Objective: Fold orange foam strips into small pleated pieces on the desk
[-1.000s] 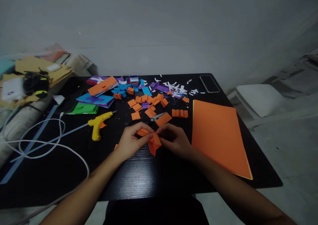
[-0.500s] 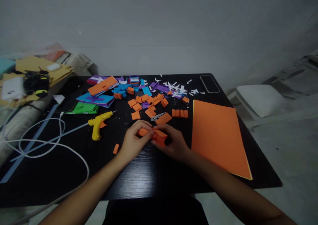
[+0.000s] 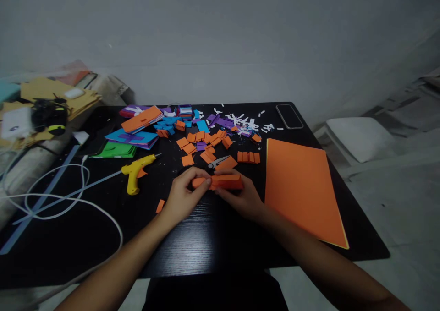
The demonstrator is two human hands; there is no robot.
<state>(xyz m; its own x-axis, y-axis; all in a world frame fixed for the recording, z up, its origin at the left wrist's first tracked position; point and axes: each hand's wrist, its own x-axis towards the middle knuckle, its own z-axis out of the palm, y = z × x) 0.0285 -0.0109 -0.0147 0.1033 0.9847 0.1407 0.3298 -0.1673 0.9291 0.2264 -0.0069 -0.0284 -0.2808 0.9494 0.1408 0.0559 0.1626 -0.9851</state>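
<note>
As our left hand (image 3: 184, 192) pinches the folded orange paper (image 3: 227, 182) between thumb and fingers, our right hand (image 3: 244, 200) grips its other end. We hold it over the black table (image 3: 185, 251), just nearer us than the scissors (image 3: 220, 160). Its long axis runs left to right, roughly parallel to the near edge; we see a narrow, creased, layered strip.

1 black table (image 3: 237, 242) stands before a grey wall (image 3: 220, 36), near 1 white seat (image 3: 359, 137).

The left hand (image 3: 184, 194), right hand (image 3: 246, 197) and forearms (image 3: 137, 244) are bare; the clothing (image 3: 215, 293) below is black, its details lost in shadow.
</note>
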